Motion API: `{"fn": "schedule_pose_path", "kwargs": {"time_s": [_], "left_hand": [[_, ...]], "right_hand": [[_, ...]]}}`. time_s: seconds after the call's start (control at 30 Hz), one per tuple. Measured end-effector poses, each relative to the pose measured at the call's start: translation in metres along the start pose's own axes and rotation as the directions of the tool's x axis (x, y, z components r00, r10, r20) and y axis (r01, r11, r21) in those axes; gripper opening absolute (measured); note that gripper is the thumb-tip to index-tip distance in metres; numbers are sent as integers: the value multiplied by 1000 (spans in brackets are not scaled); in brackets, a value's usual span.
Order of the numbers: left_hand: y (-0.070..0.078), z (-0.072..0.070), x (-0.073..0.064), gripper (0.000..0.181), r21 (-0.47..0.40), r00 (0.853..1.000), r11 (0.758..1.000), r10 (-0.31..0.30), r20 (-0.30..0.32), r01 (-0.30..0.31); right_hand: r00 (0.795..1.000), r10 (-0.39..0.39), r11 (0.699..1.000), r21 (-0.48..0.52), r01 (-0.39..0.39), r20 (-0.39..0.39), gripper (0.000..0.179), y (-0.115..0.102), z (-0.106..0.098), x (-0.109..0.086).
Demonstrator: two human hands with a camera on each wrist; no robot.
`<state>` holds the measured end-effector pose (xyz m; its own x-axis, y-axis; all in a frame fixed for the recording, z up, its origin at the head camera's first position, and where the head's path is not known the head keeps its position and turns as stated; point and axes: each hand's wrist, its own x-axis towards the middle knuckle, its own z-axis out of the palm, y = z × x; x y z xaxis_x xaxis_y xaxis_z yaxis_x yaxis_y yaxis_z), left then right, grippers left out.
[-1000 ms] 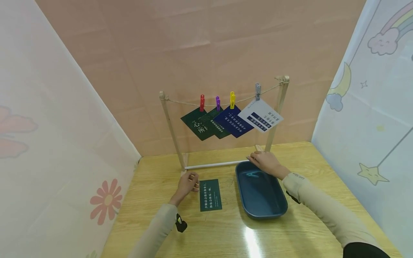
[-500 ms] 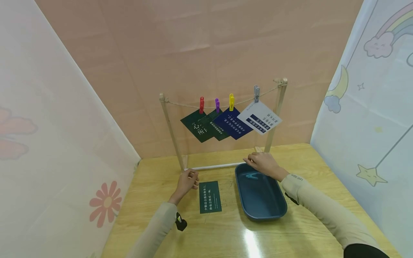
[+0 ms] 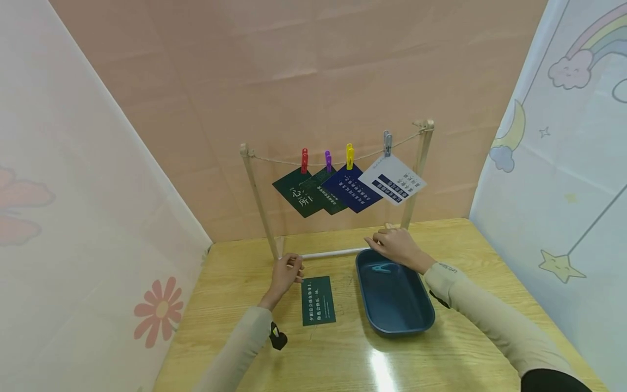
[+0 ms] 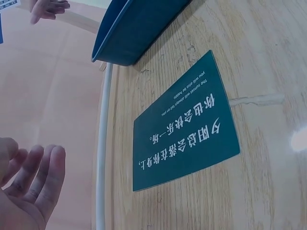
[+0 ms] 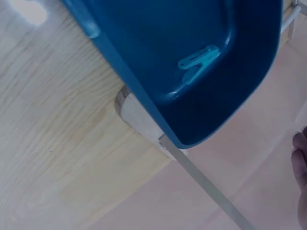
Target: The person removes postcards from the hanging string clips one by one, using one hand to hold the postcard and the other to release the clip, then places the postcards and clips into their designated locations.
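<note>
My left hand (image 3: 287,272), its fingers loosely bent and holding nothing, hovers by the left foot of a wooden line stand, just beyond a dark green card (image 3: 318,300) lying on the table. In the left wrist view its fingers (image 4: 41,177) are apart from the card. My right hand (image 3: 397,247) hangs over the far rim of a blue plastic tub (image 3: 398,299), with nothing in its relaxed fingers. Inside the tub lies a light blue clothespin (image 5: 200,62). On the stand's string, red, purple (image 3: 329,161), yellow and grey clothespins hold cards, among them a white card (image 3: 393,179).
The stand's wooden posts (image 3: 258,201) rise left and right, joined low down by a white rod (image 3: 333,253). A pink backdrop (image 3: 313,81) stands behind, and printed white side sheets (image 3: 553,218) flank the wooden table (image 3: 235,305).
The left hand has risen slightly toward the stand's left foot and white rod. The right hand has shifted a little left over the tub's far rim. The head view has tilted slightly.
</note>
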<state>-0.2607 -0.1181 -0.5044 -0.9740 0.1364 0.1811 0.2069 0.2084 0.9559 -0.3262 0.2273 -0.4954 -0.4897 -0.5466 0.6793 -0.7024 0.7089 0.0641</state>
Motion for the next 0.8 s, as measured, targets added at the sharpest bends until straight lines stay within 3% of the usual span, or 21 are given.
{"fn": "schedule_pose_path", "kwargs": {"time_s": [0.23, 0.5, 0.8], "left_hand": [[17, 0, -3, 25, -7, 1000, 1000, 11, -26, -11], [22, 5, 2, 25, -32, 998, 999, 1, -64, -3], [-5, 11, 18, 26, -1, 991, 999, 43, -126, -43]], "right_hand": [[997, -67, 998, -10, 67, -42, 31, -2, -2, 12], [995, -80, 996, 27, 82, -60, 41, -6, -4, 23], [989, -111, 993, 31, 115, -102, 47, -13, -5, 33]]}}
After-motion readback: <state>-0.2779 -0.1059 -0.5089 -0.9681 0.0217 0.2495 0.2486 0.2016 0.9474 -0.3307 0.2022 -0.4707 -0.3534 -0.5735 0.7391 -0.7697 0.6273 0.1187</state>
